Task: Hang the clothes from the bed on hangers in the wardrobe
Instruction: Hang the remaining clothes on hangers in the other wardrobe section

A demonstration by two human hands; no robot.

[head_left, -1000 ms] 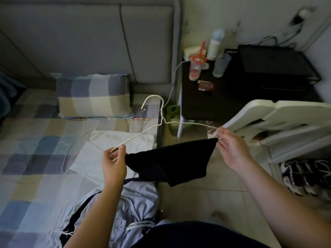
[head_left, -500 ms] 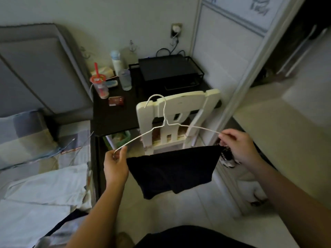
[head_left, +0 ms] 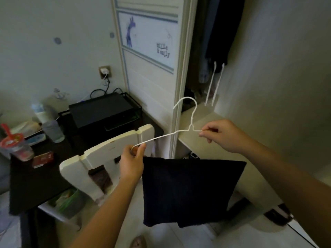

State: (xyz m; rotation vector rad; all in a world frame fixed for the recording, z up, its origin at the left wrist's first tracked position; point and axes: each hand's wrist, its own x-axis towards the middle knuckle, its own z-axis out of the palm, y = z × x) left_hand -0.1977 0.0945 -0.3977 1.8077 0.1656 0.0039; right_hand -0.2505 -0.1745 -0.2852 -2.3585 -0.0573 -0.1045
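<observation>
A white wire hanger (head_left: 186, 120) is held in front of me, its hook pointing up. A black garment (head_left: 188, 190) hangs folded over the hanger's bottom bar. My left hand (head_left: 132, 161) pinches the hanger's left end. My right hand (head_left: 222, 135) pinches the right shoulder wire close to the neck. Straight ahead stands the wardrobe (head_left: 211, 72) with its sliding door (head_left: 152, 51) pushed left, so dark clothes (head_left: 220, 33) show hanging inside. The bed is out of view.
A white chair back (head_left: 107, 154) stands just left of my left hand. Behind it is a dark side table (head_left: 35, 178) with a black box, cups and a bottle. A pale shelf (head_left: 197, 138) sits inside the wardrobe, with two white hangers above it.
I have turned right from the bed to face the wardrobe, carrying the hanger and black garment along. My right hand slid from the hanger's right end inward toward the neck.
</observation>
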